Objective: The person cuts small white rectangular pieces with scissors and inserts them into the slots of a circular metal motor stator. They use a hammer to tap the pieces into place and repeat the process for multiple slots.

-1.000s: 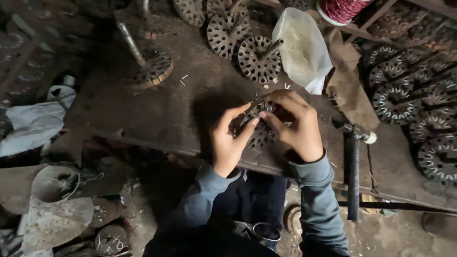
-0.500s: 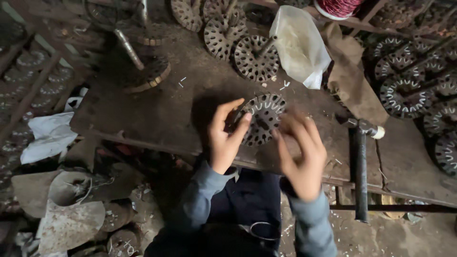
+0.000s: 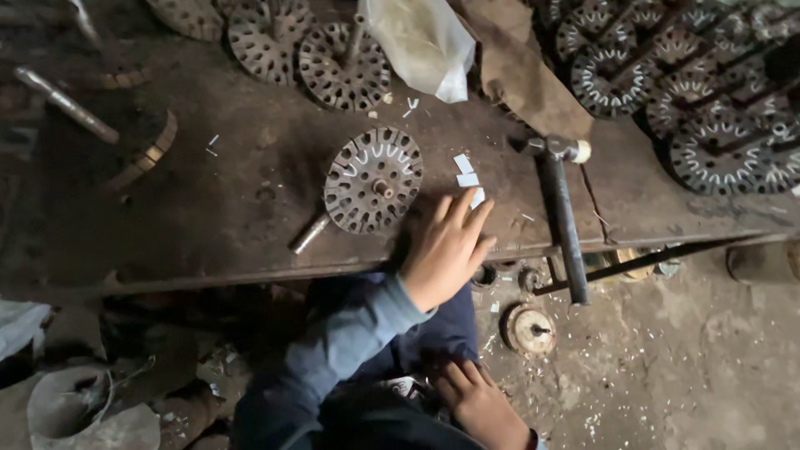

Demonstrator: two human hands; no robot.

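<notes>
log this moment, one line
left hand: open on dark bench, beside white paper slips | round slotted metal disc: unheld | right hand: at lap

rotor disc [image 3: 372,180]: dull, rusty slotted metal
workbench [image 3: 208,208]: rough, grimy, matt
bag [image 3: 425,42] beyond disc: thin translucent plastic

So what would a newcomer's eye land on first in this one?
Probably the round slotted metal disc lying flat mid-bench with a short shaft through its centre, and the left hand spread on the bench edge just right of it, fingertips by small white paper slips. Next, the heaps of similar discs at upper right and the hammer lying right of the hand. The right hand is down near the lap.
</notes>
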